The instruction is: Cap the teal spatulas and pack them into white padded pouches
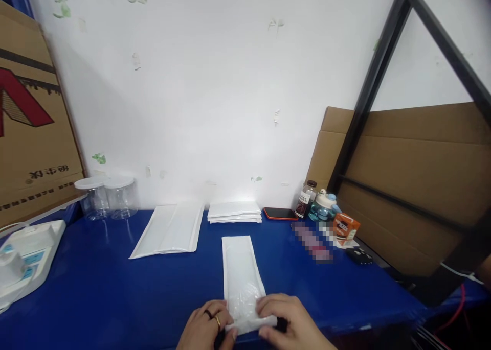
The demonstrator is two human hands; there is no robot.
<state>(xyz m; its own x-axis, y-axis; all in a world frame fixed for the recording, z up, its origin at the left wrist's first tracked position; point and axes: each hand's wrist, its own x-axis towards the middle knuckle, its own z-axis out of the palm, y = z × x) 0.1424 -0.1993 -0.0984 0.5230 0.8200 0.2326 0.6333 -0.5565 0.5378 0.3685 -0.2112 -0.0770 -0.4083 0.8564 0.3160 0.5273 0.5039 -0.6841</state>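
A narrow white padded mailer (241, 268) lies lengthwise on the blue table, its near end rolled or folded up. My left hand (207, 323) pinches the near left corner, with two rings on its fingers. At the near right corner, my right hand (289, 319) grips the turned-up edge between thumb and fingers. Dark patches show by both thumbs; I cannot make out what they are. Farther back on the left rest wider flat white mailers (171, 230). Beside them, against the wall, is a small stack of folded white mailers (235, 212).
Two clear lidded jars (119, 199) and a white power strip (36, 263) are at the left. To the right are a phone (281, 214), a brown-capped bottle (306, 199), a teal bottle (323, 205), an orange box (346, 228) and a black key fob (359, 256). Cardboard and a black frame border the right side.
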